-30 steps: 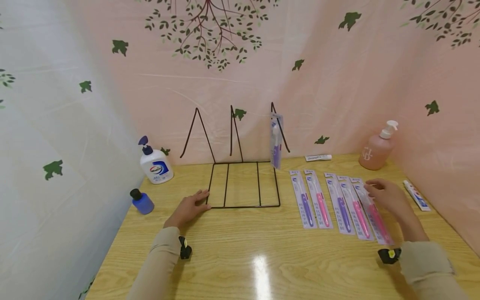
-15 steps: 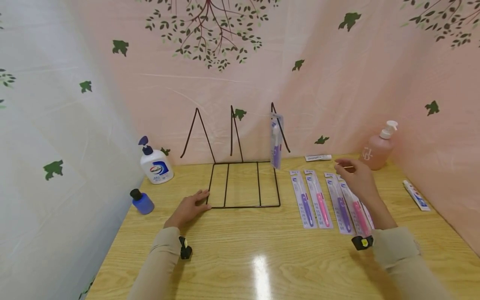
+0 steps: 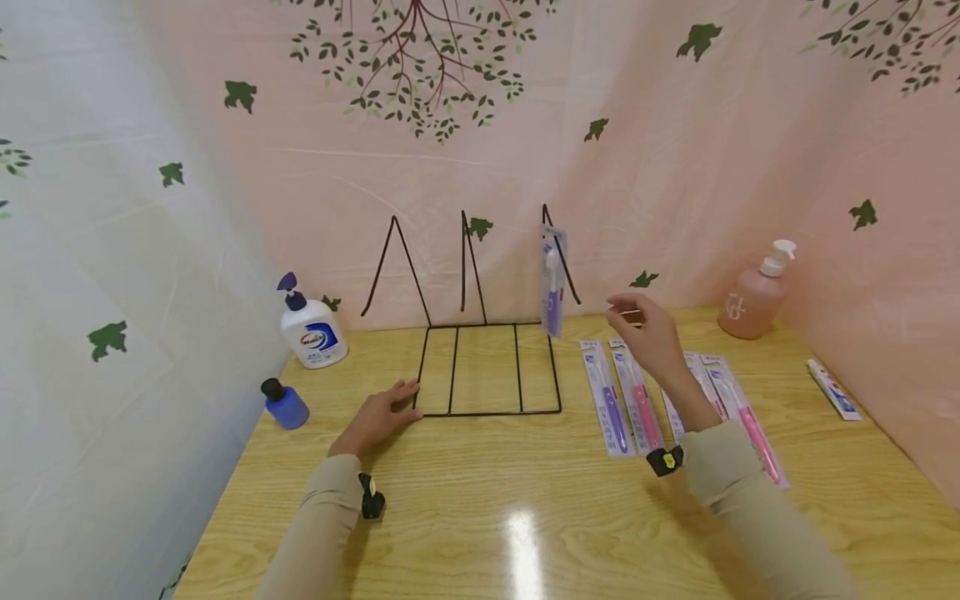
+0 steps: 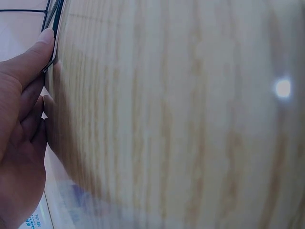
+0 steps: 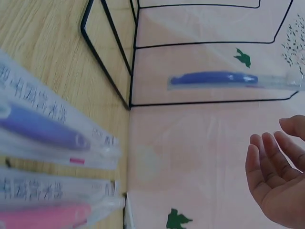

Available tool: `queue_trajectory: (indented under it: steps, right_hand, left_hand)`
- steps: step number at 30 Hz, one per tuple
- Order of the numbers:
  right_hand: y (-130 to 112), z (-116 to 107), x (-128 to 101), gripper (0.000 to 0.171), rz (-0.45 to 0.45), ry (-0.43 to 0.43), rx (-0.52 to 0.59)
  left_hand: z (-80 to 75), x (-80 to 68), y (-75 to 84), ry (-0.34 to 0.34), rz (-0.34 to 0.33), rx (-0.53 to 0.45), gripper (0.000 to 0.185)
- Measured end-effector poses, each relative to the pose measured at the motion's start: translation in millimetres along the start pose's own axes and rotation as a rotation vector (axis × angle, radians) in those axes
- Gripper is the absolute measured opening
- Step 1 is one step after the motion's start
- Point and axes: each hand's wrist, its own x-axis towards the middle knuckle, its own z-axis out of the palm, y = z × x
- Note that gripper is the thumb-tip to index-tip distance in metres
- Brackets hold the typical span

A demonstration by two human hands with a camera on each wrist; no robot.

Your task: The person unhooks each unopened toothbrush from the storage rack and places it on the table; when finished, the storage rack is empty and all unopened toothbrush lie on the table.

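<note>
- Head view: the left hand (image 3: 375,418) lies flat on the pale wooden table (image 3: 480,517), fingers straight, its fingertips touching the front left corner of the black wire rack (image 3: 487,367).
- One clear packet with a purple toothbrush (image 3: 552,283) hangs upright from the rack's right-hand prong.
- The right hand (image 3: 651,333) is raised above the table, just right of that hanging packet. Thumb and forefinger are drawn together at (image 3: 626,314); something thin and pale seems to sit between them, but it is too small to tell whether it is a packet edge or only the fingers.
- A row of flat packed toothbrushes, purple and pink (image 3: 637,400), lies on the table right of the rack; the right forearm covers the middle of the row.
- Farther off stand a white pump bottle with a blue top (image 3: 311,327), a small blue bottle with a black cap (image 3: 283,404), a pink pump bottle (image 3: 753,296) and a white toothpaste tube (image 3: 831,388).
- Left wrist view: only part of the left hand shows at the frame's edge; a straight finger (image 4: 35,55) presses the rack's wire (image 4: 52,26). The table is blurred.
- Right wrist view: the right hand is cut off at the lower right; its visible fingers (image 5: 267,162) are loosely spread and bare, and the thumb tip is out of frame, so I cannot tell whether it pinches anything. The hanging purple toothbrush (image 5: 214,78) and the lying packets (image 5: 47,133) show beyond it.
</note>
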Motion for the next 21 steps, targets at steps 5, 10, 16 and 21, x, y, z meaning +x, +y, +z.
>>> queue_trajectory:
  steps: [5,10,16,21]
  right_hand:
    - [-10,18,12,0.031,-0.016,-0.017,0.059]
    - [-20,34,26,0.030,-0.025,-0.024,0.117]
    - [-26,50,41,0.028,0.012,-0.031,0.136]
    - [-28,58,45,0.024,0.014,-0.008,0.139]
  left_hand:
    - [-0.1,0.1,0.2,-0.002,0.001,-0.001,0.061]
    - [-0.7,-0.2,1.7,-0.002,-0.002,0.004,0.061]
    - [-0.8,0.0,1.8,0.006,-0.004,0.010,0.061]
    - [0.8,1.2,-1.1,0.011,0.010,0.027,0.062]
